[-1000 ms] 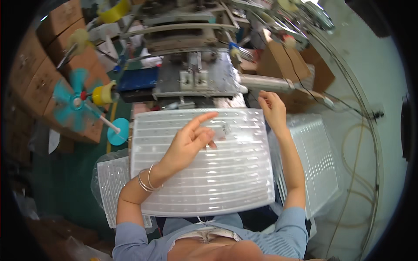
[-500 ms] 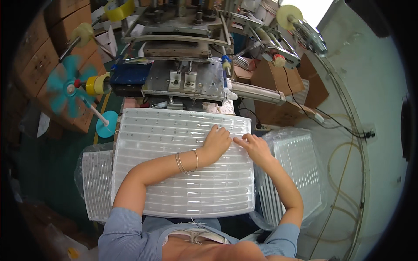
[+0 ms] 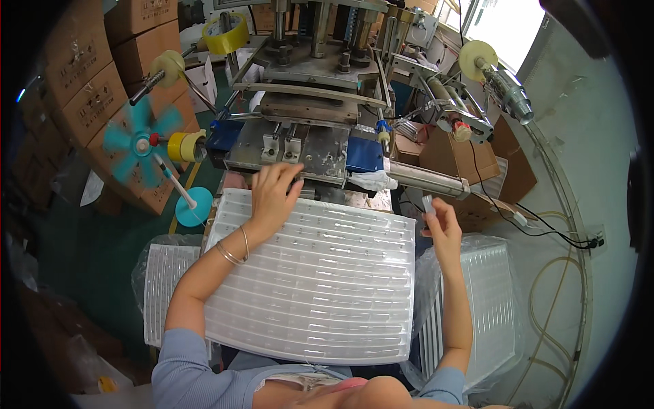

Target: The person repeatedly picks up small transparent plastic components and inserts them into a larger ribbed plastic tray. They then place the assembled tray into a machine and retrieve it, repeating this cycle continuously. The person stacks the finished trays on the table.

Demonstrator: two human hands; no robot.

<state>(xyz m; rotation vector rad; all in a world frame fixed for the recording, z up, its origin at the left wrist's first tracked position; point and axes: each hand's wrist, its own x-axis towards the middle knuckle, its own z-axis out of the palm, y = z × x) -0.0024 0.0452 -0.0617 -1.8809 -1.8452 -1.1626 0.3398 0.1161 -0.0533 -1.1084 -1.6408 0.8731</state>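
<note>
Holding a small clear piece (image 3: 428,204) pinched between the fingers and thumb of the right hand (image 3: 445,226), just off the far right corner of this big white ribbed tray (image 3: 320,279). Also have the left hand (image 3: 272,198) bent-fingered over the tray's far left edge, by the metal machine (image 3: 325,155) just beyond, and honestly can't tell whether gripping anything there or not. Seeing a plastic-wrapped panel (image 3: 487,307) right of the tray too, plus a teal fan (image 3: 142,146) and stacked cardboard boxes (image 3: 85,71) off to the tray's left.
</note>
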